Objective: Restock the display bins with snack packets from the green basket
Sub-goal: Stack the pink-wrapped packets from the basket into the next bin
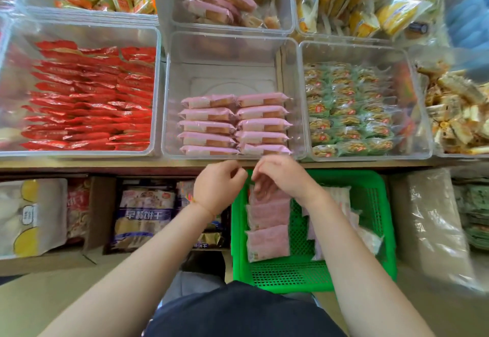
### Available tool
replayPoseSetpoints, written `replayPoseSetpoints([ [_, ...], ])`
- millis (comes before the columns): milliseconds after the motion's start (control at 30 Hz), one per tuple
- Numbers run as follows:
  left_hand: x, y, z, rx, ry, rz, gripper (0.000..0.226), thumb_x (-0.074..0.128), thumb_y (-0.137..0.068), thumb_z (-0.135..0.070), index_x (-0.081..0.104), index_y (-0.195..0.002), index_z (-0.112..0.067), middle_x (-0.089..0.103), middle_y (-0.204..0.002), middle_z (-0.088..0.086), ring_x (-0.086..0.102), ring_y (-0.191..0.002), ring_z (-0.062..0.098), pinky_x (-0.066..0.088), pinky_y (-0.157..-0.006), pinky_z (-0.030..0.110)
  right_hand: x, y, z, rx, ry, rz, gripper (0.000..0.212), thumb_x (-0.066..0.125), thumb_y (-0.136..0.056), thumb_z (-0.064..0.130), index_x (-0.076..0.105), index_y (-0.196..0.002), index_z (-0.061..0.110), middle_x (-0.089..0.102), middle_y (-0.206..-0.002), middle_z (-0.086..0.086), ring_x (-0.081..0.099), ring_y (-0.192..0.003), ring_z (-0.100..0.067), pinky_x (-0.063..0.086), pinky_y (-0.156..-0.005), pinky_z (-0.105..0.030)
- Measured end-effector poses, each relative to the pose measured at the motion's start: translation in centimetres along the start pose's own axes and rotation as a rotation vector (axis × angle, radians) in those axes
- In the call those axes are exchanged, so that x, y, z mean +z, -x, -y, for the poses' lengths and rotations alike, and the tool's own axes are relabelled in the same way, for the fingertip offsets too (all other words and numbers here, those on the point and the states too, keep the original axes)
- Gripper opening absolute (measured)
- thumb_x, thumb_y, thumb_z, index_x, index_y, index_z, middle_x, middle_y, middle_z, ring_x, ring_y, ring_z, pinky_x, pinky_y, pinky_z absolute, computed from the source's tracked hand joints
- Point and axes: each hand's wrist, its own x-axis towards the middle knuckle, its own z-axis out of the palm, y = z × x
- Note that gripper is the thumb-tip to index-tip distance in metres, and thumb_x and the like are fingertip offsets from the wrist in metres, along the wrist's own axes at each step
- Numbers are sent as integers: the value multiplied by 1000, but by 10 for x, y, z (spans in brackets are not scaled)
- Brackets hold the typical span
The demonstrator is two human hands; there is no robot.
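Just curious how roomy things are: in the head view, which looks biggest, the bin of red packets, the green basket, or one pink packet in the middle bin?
1. bin of red packets and green basket: look alike, and the basket sits nearer the camera, so unranked.
2. pink packet: clearly smallest.

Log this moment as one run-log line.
stage: reaching | left hand: empty | right hand: empty, over basket | pink packets: in basket | middle bin: half filled

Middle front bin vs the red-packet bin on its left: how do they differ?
The middle front bin holds pink packets in two neat columns of five; the red-packet bin holds red packets in overlapping rows. The middle bin's far half shows bare floor; the red-packet bin is filled nearly front to back. Both are clear plastic, side by side on the same shelf.
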Motion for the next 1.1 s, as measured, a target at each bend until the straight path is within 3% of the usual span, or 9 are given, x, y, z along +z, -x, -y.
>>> replayPoseSetpoints([
  [133, 52, 10, 30, -329, -49, 154, 26, 53, -91, -31, 61, -112, -18, 63, -114, 7, 62, -103, 33, 50, -81, 39, 18, -26, -80, 351, 377, 113, 29, 48, -97, 20, 64, -119, 8, 68, -115, -16, 67, -103, -29, 54, -94, -42],
  [200, 70, 10, 39, -411, -28, 219, 40, 55, -93, -31, 50, -131, -18, 59, -124, 12, 61, -109, 36, 50, -86, 42, 24, -37, -114, 322, 663, -5, 47, 50, -98, 21, 46, -143, 9, 51, -143, -15, 53, -126, -30, 45, -101, -35],
  [267, 80, 12, 42, -438, 77, 235, 43, 55, -96, -28, 48, -137, -18, 64, -121, 13, 62, -108, 34, 52, -88, 42, 32, -44, -140, 264, 770, -37, 57, 51, -96, 15, 34, -151, 12, 40, -151, -13, 46, -131, -29, 42, -100, -33],
  [367, 85, 16, 50, -461, 221, 159, 42, 59, -96, -27, 53, -137, -20, 67, -106, 6, 64, -101, 28, 52, -90, 38, 42, -57, -171, 216, 934, -25, 74, 59, -89, 15, 22, -154, 18, 32, -153, -11, 41, -134, -28, 37, -104, -39],
  [467, 90, 19, 55, -463, 224, 120, 39, 60, -95, -31, 56, -133, -22, 63, -97, 0, 63, -97, 25, 50, -89, 35, 47, -62, -181, 218, 1075, 37, 83, 72, -81, 28, 28, -151, 21, 32, -153, -10, 31, -140, -31, 26, -112, -51],
  [567, 95, 22, 52, -467, 238, 91, 38, 57, -97, -31, 55, -134, -22, 62, -92, -2, 64, -93, 25, 51, -86, 36, 49, -54, -183, 223, 1229, 208, 87, 77, -77, 31, 31, -149, 20, 37, -147, -15, 35, -136, -35, 30, -110, -50],
  [733, 102, 27, 50, -485, 242, 56, 37, 52, -99, -31, 52, -136, -24, 62, -92, 0, 64, -95, 30, 53, -88, 45, 55, -40, -195, 101, 1352, 181, 89, 67, -82, 15, 17, -156, 14, 50, -139, -15, 48, -125, -34, 37, -101, -44],
  [933, 102, 30, 45, -479, 212, 39, 38, 48, -101, -29, 49, -139, -22, 67, -105, 7, 64, -98, 31, 52, -89, 46, 48, -45, -183, 185, 1226, 232, 57, 70, -81, 24, 52, -135, 19, 64, -120, -6, 60, -101, -28, 45, -77, -33],
  [1100, 105, 31, 44, -494, 224, 34, 37, 47, -101, -31, 49, -138, -24, 68, -107, 8, 64, -98, 32, 53, -89, 47, 38, -45, -170, 315, 1037, 396, 78, 83, -72, 35, 51, -140, 13, 60, -132, -7, 60, -111, -28, 50, -85, -31],
])
